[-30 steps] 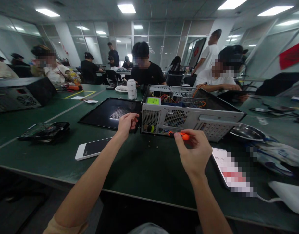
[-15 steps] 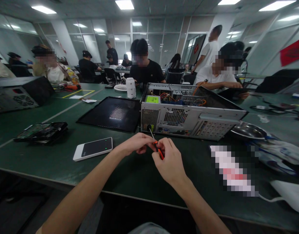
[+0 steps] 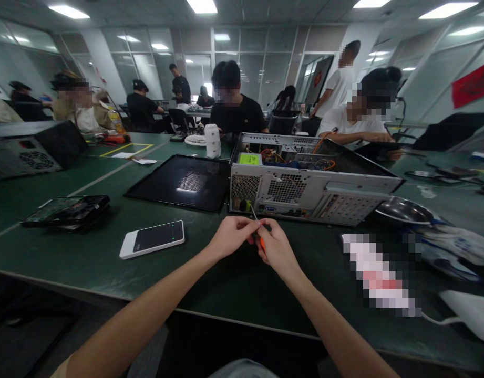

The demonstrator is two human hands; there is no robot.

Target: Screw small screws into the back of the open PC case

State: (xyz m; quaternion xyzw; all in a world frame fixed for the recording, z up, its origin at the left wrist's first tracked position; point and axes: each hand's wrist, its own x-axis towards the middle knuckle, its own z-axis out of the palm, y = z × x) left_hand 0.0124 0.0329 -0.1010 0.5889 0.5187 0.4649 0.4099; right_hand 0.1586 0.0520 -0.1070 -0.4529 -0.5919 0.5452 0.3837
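Observation:
A screwdriver (image 3: 262, 243) with an orange handle and a thin metal shaft is between my hands, the shaft pointing up and away toward the computer case. My right hand (image 3: 279, 247) wraps its fingers around the handle. Closed in a pinch, my left hand (image 3: 236, 236) meets the right fingertips where the shaft leaves the handle; any small part between them is hidden. Just beyond stands the opened computer case (image 3: 312, 197), its rear panel facing me and wires showing inside. The shaft's tip appears in front of the lower left of that panel.
A black side panel (image 3: 158, 181) lies left of the case. Nearer me is a white device with a dark screen (image 3: 158, 237); circuit boards (image 3: 68, 210) sit farther left. At right are a metal bowl (image 3: 407, 210), gloves (image 3: 458, 244) and a blurred-out phone-like object (image 3: 378, 275). Co-workers sit across the table.
My left hand has moved right and closed in against the right hand at the screwdriver. The orange handle is more covered by fingers, and the shaft has shifted slightly right.

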